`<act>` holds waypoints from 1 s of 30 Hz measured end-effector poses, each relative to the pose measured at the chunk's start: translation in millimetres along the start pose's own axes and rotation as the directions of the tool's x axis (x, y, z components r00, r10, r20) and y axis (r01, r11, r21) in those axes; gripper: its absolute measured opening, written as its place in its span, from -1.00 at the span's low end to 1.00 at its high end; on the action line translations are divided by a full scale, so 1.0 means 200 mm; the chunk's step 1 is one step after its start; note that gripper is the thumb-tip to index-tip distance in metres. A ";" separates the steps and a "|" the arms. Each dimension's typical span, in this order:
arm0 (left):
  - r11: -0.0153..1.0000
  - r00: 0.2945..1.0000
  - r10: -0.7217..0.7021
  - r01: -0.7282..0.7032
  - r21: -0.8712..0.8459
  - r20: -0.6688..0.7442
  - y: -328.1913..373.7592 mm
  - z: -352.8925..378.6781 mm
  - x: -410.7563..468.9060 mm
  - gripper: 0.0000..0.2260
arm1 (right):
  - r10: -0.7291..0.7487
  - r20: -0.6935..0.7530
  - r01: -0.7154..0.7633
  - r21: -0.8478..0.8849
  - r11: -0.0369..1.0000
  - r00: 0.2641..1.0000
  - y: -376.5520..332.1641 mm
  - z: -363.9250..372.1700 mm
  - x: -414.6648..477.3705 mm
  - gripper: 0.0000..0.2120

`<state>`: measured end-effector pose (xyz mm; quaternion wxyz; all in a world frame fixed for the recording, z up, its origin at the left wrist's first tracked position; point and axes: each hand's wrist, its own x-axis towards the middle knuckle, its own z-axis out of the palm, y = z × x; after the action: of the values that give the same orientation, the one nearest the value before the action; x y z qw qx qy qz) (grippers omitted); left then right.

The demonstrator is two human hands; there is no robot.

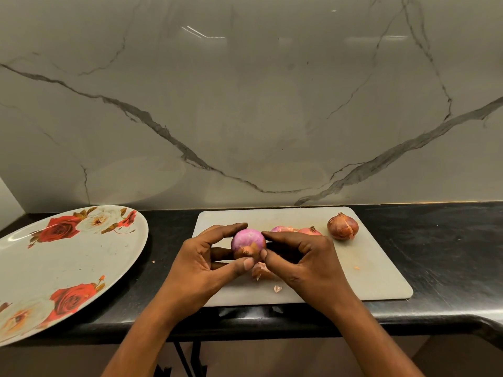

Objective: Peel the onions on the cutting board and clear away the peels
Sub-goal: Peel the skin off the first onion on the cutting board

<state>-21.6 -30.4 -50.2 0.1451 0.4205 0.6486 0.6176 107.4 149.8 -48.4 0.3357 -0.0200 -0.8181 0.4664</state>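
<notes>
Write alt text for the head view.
The left hand holds a partly peeled onion over the board while the right hand pinches its skin. Peels and other onions lie on the board; a floral plate sits left.

dim warm light, glare streaks on the marble wall, bowed edges.

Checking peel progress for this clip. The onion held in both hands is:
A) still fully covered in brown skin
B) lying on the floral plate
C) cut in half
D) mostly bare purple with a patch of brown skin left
D: the red onion gripped between the left hand and right hand is whole and purple, with brown skin only at its near end, over the cutting board.
</notes>
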 end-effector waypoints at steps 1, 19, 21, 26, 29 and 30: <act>1.000 1.000 0.008 -0.008 -0.001 -0.003 0.00 0.00 0.00 -0.46 | 0.005 -0.015 -0.005 0.015 1.000 1.000 0.00 0.00 0.00 -0.70; 0.999 1.000 0.027 -0.026 0.019 -0.016 -0.01 0.00 0.00 -0.46 | 0.035 -0.040 -0.030 0.099 0.995 0.999 -0.02 0.00 0.01 -0.75; 1.000 1.000 0.024 -0.023 0.020 -0.010 -0.01 -0.01 0.00 -0.46 | 0.021 -0.047 -0.017 0.072 0.997 0.999 -0.03 0.00 0.01 -0.69; 1.000 1.000 0.015 -0.015 -0.007 -0.002 -0.01 -0.01 0.00 -0.46 | 0.004 -0.063 -0.002 0.031 1.000 0.998 -0.02 0.00 0.01 -0.57; 1.000 1.000 0.013 -0.013 0.004 -0.002 -0.01 -0.01 0.00 -0.45 | 0.010 -0.062 -0.006 0.056 0.998 0.998 -0.03 0.00 0.00 -0.57; 1.000 1.000 0.015 -0.015 0.007 0.000 -0.01 -0.01 0.00 -0.45 | 0.016 -0.055 -0.012 0.069 0.998 0.998 -0.04 0.00 0.00 -0.60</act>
<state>-23.9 -32.3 -51.8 0.1389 0.4259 0.6477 0.6163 109.6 146.6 -42.1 0.3555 -0.0273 -0.7917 0.4961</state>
